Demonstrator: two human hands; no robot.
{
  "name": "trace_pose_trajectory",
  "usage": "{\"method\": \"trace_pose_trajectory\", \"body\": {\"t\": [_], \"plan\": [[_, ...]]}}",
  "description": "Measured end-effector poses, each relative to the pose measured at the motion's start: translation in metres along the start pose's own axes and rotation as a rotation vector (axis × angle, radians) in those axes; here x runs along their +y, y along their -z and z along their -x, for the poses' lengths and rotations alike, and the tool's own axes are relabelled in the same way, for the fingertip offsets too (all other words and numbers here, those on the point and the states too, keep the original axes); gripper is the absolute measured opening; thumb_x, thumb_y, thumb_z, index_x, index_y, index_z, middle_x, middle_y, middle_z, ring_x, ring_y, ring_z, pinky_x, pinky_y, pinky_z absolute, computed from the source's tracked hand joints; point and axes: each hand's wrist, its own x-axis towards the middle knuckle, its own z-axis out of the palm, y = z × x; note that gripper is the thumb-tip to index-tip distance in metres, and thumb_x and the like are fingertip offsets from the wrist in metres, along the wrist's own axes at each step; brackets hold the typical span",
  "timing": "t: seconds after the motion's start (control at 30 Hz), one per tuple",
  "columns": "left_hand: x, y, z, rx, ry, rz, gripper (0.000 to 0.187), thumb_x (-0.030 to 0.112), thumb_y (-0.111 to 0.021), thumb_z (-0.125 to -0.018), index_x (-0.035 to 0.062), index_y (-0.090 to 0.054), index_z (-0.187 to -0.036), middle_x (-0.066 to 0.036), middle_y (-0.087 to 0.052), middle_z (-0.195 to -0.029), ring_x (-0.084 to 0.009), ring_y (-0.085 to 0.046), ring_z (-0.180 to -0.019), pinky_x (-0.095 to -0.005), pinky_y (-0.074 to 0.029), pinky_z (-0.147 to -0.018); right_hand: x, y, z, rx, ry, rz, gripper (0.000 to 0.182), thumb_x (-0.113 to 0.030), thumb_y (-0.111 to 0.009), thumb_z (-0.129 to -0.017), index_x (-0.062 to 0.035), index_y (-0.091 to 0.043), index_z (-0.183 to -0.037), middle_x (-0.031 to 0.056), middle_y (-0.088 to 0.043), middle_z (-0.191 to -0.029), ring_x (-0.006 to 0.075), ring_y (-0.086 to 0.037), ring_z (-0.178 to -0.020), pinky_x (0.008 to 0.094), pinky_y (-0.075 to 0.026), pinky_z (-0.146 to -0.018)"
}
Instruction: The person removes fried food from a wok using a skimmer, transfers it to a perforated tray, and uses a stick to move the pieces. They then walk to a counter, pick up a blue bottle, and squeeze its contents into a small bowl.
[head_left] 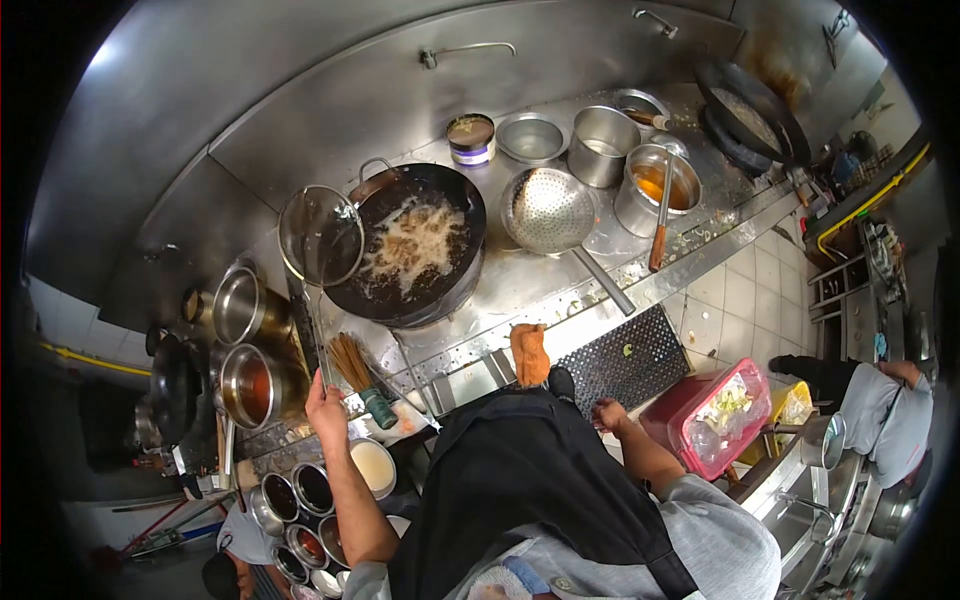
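My left hand (328,408) grips the long handle of a round wire skimmer (320,235), whose mesh hangs over the left rim of a black wok (440,200). In the wok, pale food (412,245) fries in bubbling oil. My right hand (607,413) hangs by the stove's front edge, next to a black perforated mat (630,355). It holds nothing and its fingers are loosely curled. An orange cloth (529,352) lies on the stove's front ledge between my hands.
A perforated steel ladle (548,210) rests right of the wok, beside an oil pot with a ladle (655,185). Steel pots (603,145) and a second wok (750,110) stand behind. Sauce pots (252,388), seasoning cups (300,500) and a bamboo brush (358,375) are left. A red bin (712,415) and another person (885,405) are right.
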Motion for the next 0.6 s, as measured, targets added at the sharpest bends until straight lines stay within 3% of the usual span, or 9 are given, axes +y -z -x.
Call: {"method": "trace_pose_trajectory", "body": {"t": [0.4, 0.47, 0.5, 0.6], "plan": [[-0.010, -0.008, -0.010, 0.029, 0.056, -0.014, 0.043, 0.000, -0.052, -0.095, -0.0003, -0.052, -0.138, -0.002, -0.061, -0.086, -0.0080, -0.051, -0.069, -0.0238, -0.045, -0.063, -0.005, 0.026, 0.012, 0.075, -0.045, 0.057, 0.046, -0.017, -0.057, -0.091, -0.0163, -0.050, -0.137, 0.0051, -0.069, -0.100, 0.0185, -0.067, -0.075, 0.0393, -0.053, -0.065], [-0.012, -0.007, -0.013, 0.047, -0.040, -0.083, 0.044, 0.000, -0.051, -0.095, 0.0006, -0.051, -0.139, -0.002, -0.061, -0.086, -0.0076, -0.051, -0.069, -0.0234, -0.044, -0.063, -0.004, 0.025, 0.010, 0.045, -0.051, 0.013, 0.046, -0.016, -0.057, -0.091, -0.0166, -0.051, -0.137, 0.0049, -0.069, -0.101, 0.0187, -0.067, -0.076, 0.0394, -0.053, -0.065], [-0.014, -0.006, -0.015, 0.053, -0.037, -0.078, 0.044, 0.000, -0.051, -0.095, 0.0006, -0.051, -0.139, -0.002, -0.061, -0.086, -0.0076, -0.051, -0.069, -0.0234, -0.044, -0.063, -0.003, 0.025, 0.009, 0.055, -0.003, 0.030, 0.049, -0.013, -0.057, -0.089, -0.0122, -0.048, -0.137, 0.0079, -0.068, -0.087, 0.0188, -0.066, -0.067, 0.0368, -0.052, -0.054], [-0.012, -0.005, -0.018, 0.054, -0.088, -0.081, 0.045, -0.001, -0.050, -0.095, 0.0012, -0.051, -0.140, -0.002, -0.062, -0.087, -0.0078, -0.050, -0.069, -0.0232, -0.044, -0.063, -0.004, 0.023, 0.009, 0.046, 0.011, -0.035, 0.049, -0.012, -0.056, -0.089, -0.0119, -0.048, -0.137, 0.0075, -0.067, -0.084, 0.0186, -0.066, -0.067, 0.0356, -0.050, -0.051]]}}
